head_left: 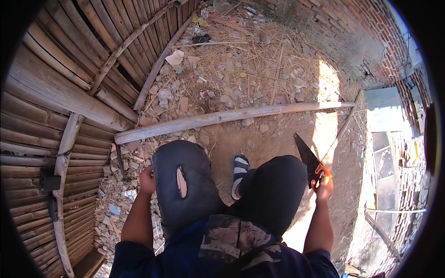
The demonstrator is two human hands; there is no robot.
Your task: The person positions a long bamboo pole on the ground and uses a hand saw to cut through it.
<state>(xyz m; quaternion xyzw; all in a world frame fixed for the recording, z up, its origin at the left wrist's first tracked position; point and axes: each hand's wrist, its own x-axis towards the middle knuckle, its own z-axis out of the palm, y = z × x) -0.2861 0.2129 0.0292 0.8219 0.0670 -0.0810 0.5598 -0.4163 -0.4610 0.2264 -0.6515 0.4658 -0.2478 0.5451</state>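
The right hand [324, 186] is wrapped round the orange handle [326, 172] of a dark, tapered hand saw [306, 153]. From that hand the blade runs forward and leftward, near the black-trousered right knee [288, 169], its tip showing apart from the long, pale bamboo pole [232, 116] that spans crosswise ahead of both hands. The left hand [147, 181] is at the outer side of the black-trousered left knee [178, 153], partly hidden; I cannot tell whether it grips anything. Left of it are grey and reddish rubble [134, 164], then a brown bamboo-slat wall [81, 187] bounding that side. Rightward of the right hand, brown dirt floor [350, 171] gives sideways room toward brightly lit brickwork [410, 199].
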